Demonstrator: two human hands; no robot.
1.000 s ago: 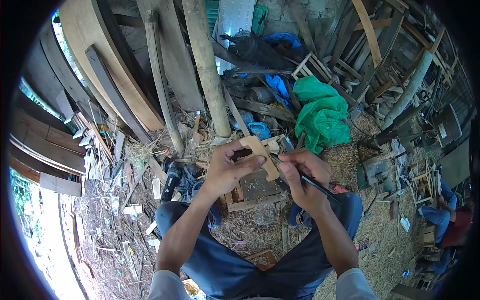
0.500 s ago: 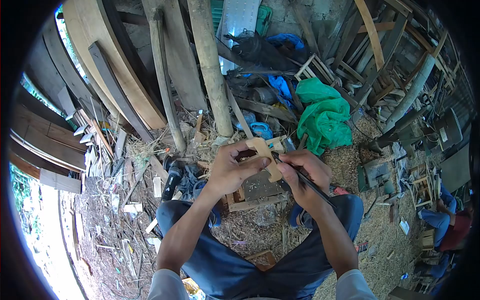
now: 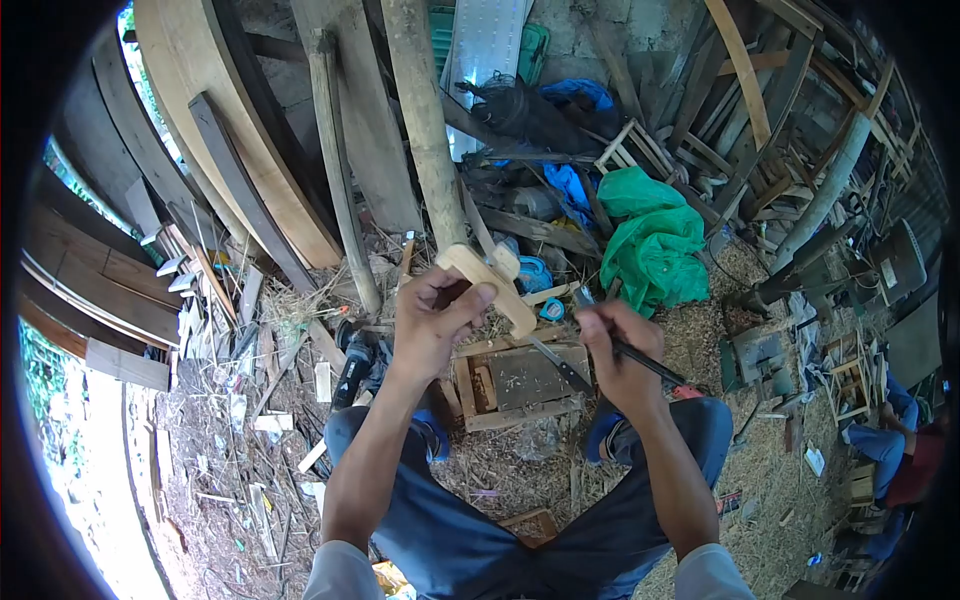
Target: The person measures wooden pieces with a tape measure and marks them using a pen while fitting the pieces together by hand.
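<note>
My left hand (image 3: 436, 325) grips a pale carved wooden piece (image 3: 497, 290) with curved ends, thumb on top and fingers curled beneath. To its right, my right hand (image 3: 622, 350) is closed around a slim dark-handled tool (image 3: 645, 362) with a short metal tip; its exact kind is unclear. The tip is apart from the wood. Below the hands is a low wooden bench (image 3: 515, 383) with a dark top and a pale frame. A knife with a black handle (image 3: 572, 376) lies across it, its blade running up toward the wooden piece.
Wood shavings and offcuts cover the ground. A black power tool (image 3: 350, 372) lies by my left knee, and a blue tape measure (image 3: 551, 309) lies beyond the bench. Green plastic sheeting (image 3: 655, 240) and planks (image 3: 225, 130) stand farther back. Another person (image 3: 905, 450) sits far right.
My hands have moved apart. The wooden piece has shifted left and turned, and the tool has come away from it to the right. The bench and knife are more exposed.
</note>
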